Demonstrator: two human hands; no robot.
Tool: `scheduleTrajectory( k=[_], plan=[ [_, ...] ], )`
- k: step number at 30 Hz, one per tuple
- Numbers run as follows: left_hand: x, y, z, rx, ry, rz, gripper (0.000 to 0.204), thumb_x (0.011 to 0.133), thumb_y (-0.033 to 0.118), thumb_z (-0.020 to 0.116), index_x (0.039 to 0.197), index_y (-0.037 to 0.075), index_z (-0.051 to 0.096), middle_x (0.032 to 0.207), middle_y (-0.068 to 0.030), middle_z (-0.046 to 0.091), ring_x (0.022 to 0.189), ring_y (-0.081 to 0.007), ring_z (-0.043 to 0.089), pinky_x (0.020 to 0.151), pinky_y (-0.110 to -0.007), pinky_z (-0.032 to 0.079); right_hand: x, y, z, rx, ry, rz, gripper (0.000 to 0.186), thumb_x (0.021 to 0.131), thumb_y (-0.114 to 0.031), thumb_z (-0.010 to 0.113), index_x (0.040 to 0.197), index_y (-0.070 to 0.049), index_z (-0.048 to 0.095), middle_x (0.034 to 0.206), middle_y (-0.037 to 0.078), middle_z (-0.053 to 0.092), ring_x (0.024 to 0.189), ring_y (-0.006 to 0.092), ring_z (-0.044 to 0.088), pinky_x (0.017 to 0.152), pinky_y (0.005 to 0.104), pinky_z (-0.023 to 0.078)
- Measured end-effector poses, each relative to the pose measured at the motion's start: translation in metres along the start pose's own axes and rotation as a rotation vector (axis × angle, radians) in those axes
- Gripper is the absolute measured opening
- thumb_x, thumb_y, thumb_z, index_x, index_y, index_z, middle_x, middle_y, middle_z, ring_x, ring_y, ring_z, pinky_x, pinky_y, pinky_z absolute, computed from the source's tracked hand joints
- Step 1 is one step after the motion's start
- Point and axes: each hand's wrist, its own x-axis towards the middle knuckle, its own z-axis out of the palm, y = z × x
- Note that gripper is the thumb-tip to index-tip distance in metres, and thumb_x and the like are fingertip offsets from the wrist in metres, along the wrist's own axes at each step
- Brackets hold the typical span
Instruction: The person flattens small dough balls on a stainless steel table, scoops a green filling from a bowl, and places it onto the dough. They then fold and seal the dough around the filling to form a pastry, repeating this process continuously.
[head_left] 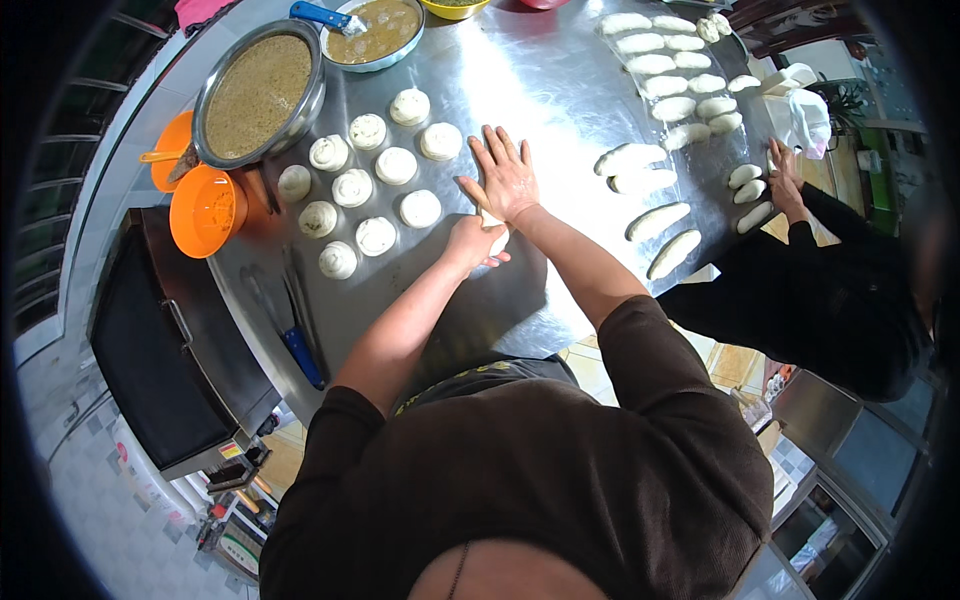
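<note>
A pale piece of dough (pixel 496 232) lies at the middle of the steel table, mostly covered by my hands. My left hand (pixel 472 243) is closed round its near side. Just beyond, my right hand (pixel 510 186) is spread flat, palm down, its heel against the dough. Left of my hands sit several round, coiled dough buns (pixel 397 165), the closest being one bun (pixel 420 208) beside my left hand. To the right lie several long dough rolls (pixel 658 221). What is under my right palm is hidden.
A large steel bowl of brownish filling (pixel 310 120) stands at the far left, beside orange bowls (pixel 236 206). A blue-handled tool (pixel 302 357) lies near the left edge. More dough rolls (pixel 652 65) cover the far right. Another person's hand (pixel 785 178) works at the right edge.
</note>
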Motion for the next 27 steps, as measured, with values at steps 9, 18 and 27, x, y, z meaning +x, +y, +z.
scheduleTrajectory(
  k=[9, 18, 27],
  plan=[
    [-0.019, -0.022, -0.013, -0.230, 0.033, -0.046, 0.028, 0.091, 0.019, 0.059, 0.104, -0.007, 0.059, 0.094, -0.0141, 0.066, 0.081, -0.0256, 0.071, 0.063, -0.032, 0.057, -0.007, -0.016, -0.006, 0.171, -0.158, 0.085, 0.080, 0.092, -0.062, 0.034, 0.148, -0.007, 0.023, 0.157, 0.017, 0.010, 0.146, 0.0322, 0.005, 0.115, 0.0551, 0.006],
    [-0.025, -0.026, -0.009, 0.236, 0.205, 0.175, 0.017, 0.085, 0.010, 0.064, 0.095, -0.004, 0.061, 0.080, -0.0141, 0.070, 0.058, -0.0207, 0.069, 0.045, -0.031, 0.052, -0.023, -0.036, -0.006, 0.067, -0.094, -0.008, 0.082, 0.087, -0.057, 0.047, 0.145, -0.001, 0.029, 0.153, 0.021, 0.020, 0.143, 0.0352, 0.014, 0.114, 0.0551, 0.013],
    [-0.019, -0.042, -0.017, 0.079, 0.177, 0.152, 0.030, 0.080, 0.020, 0.070, 0.082, -0.006, 0.057, 0.068, -0.0138, 0.064, 0.055, -0.0202, 0.068, 0.046, -0.031, 0.051, 0.137, -0.027, -0.068, 0.353, 0.382, -0.176, 0.081, 0.076, -0.020, 0.067, 0.142, 0.003, 0.026, 0.134, 0.018, 0.049, 0.133, 0.0400, 0.031, 0.110, 0.0513, 0.023]
  ],
)
